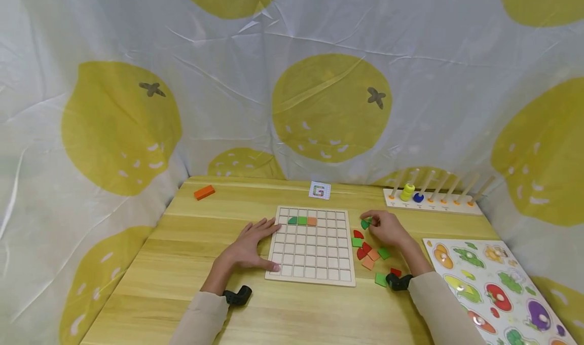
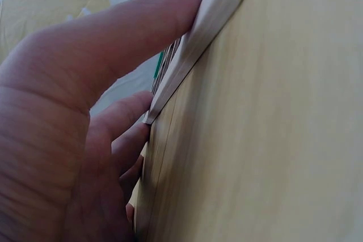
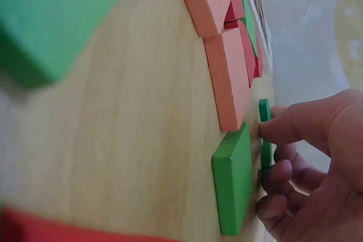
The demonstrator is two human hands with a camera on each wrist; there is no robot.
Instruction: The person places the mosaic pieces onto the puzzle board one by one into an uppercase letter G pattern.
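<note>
Green tile (image 1: 365,223) sits pinched in the right hand (image 1: 388,228) beside the grid board (image 1: 312,269); keep the left hand (image 1: 248,246), fingers spread, steadying the board's edge on the surface (image 1: 182,243).

One gridded wooden board (image 1: 312,247) lies on the counter (image 1: 182,264), with three tiles set in its second row: two green (image 1: 297,220) and one orange (image 1: 312,221). To its right sit about nine loose tiles (image 1: 370,256) in green, red and orange. One orange block (image 1: 204,192), one small card (image 1: 319,190), one peg rack (image 1: 433,203) carrying one yellow ring stack (image 1: 407,191) and one blue ring (image 1: 417,198), and one fruit puzzle board (image 1: 493,284)
</note>
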